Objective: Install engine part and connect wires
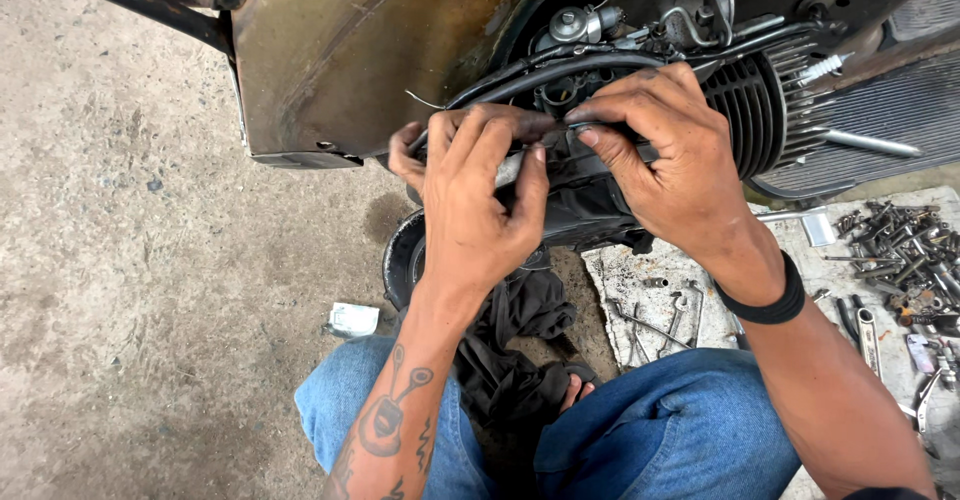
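Both your hands sit together at the scooter engine [600, 90]: your left hand [475, 200] pinches a small metal piece [512, 165] against the black casing [580, 205], while your right hand [665, 155] closes on the black hose [560, 68] edge beside it, steadying it. Spanners [650, 320] lie on the cloth [640, 280] near your knee.

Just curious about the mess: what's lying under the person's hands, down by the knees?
A dark rag lies on the ground between the jeans-clad knees, beside a small black wheel. The left hand and right hand hide the engine part they grip.
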